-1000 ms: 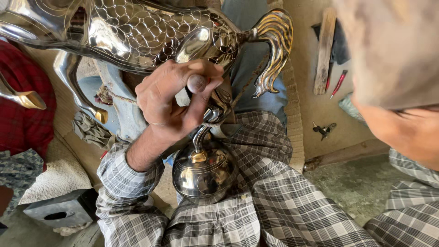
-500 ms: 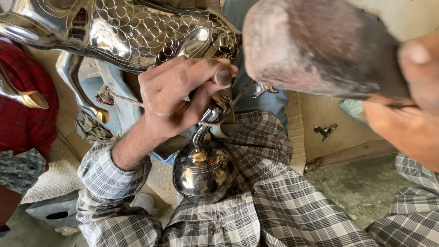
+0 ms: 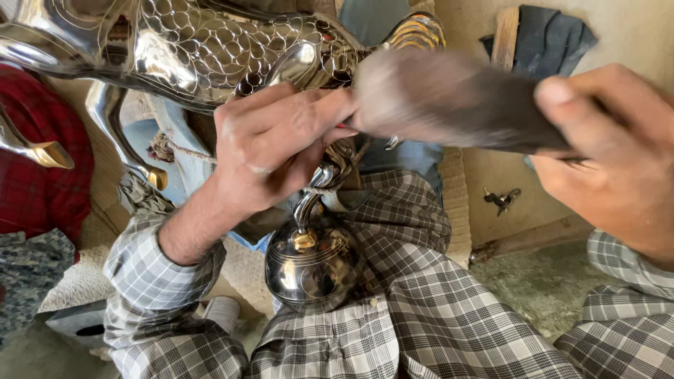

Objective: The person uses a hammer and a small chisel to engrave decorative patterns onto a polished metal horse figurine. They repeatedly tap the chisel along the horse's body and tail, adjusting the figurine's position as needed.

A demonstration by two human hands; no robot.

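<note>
A large polished metal fish (image 3: 210,49) filled the frame from 10 to 12 o'clock. The right hand (image 3: 611,154) gripped a blurred mallet (image 3: 449,98); the left hand (image 3: 274,147), at centre, pinched a small punch (image 3: 342,126) against it. A glancing blow could strike the knuckles or scar the scales.

Two hands are at work, the left hand (image 3: 277,151) and the right hand (image 3: 614,151), with one blurred mallet (image 3: 449,98), one shiny engraved metal figure (image 3: 210,45), one round metal pot (image 3: 312,263) and one red cloth (image 3: 42,189).
</note>
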